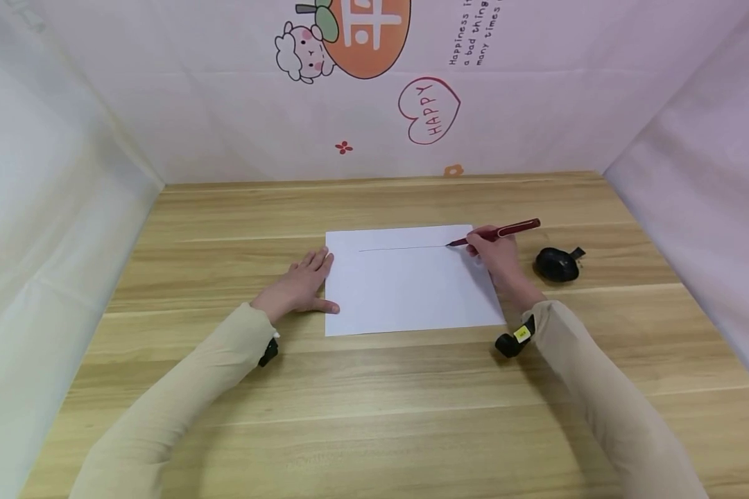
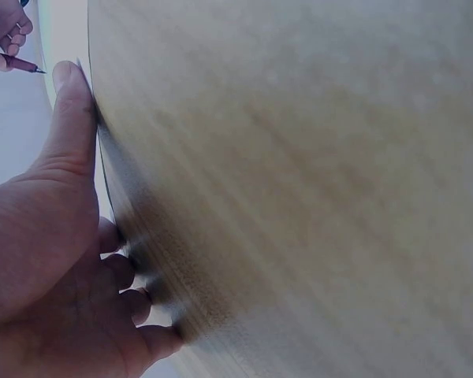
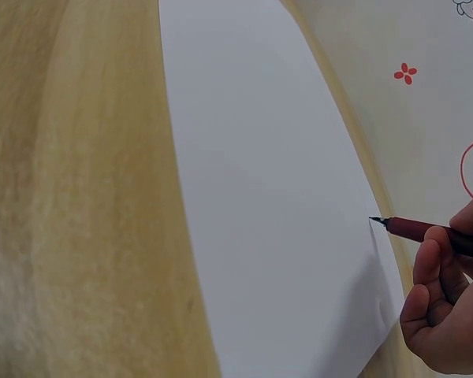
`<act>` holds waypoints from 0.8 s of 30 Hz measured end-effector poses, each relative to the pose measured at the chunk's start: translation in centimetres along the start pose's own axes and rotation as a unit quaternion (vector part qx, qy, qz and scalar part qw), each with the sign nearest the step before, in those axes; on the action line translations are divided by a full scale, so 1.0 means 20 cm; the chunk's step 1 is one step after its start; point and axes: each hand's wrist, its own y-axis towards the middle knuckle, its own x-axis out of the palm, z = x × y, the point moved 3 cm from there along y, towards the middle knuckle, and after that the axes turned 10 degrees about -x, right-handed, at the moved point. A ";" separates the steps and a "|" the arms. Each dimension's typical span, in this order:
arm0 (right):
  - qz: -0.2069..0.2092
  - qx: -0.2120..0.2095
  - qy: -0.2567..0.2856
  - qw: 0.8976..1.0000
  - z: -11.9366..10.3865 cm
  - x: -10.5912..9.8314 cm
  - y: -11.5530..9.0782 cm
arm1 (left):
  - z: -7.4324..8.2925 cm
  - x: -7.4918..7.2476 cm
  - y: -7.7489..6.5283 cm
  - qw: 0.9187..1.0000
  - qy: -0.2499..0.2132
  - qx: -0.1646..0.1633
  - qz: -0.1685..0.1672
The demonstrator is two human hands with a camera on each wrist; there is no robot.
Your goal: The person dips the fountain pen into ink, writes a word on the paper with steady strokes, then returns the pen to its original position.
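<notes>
Dark red pen [image 1: 517,228]: nib at the white sheet [image 1: 406,291], between 1 and 2 o'clock from the sheet's middle. A thin dark line [image 1: 402,248] ran from about 10 o'clock to the nib. No maker's name could be made out on the barrel at this size. Right hand [image 1: 498,256], between 2 and 3 o'clock, had its fingers curled about the pen, grasping it in a writing hold. Left hand [image 1: 302,284] lay at 9 o'clock, fingers released and extended, thumb tip on the sheet. The sheet was flat on the wood-grain desk [image 1: 349,416]. A rounded black object [image 1: 557,265] sat at 3 o'clock, just beyond the right hand. By the right cuff, at 4 o'clock, a black wrist device [image 1: 508,346] bore a yellow label [image 1: 522,334], lettering too small to read.

White backdrop [image 1: 225,125] at 12 o'clock, printed. Red heart [image 1: 429,111], "HAPPY" set sideways inside. Red flower [image 1: 344,147] and lamb figure [image 1: 304,54] at 11. Sideways text [image 1: 474,34] between 12 and 1, partly cropped: "Happiness i", "a bad thing", "many times".
</notes>
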 end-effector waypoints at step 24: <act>0.022 -0.001 -0.030 0.999 0.04 -0.11 0.02 | 0.00 0.00 0.00 1.000 -0.008 0.000 -0.002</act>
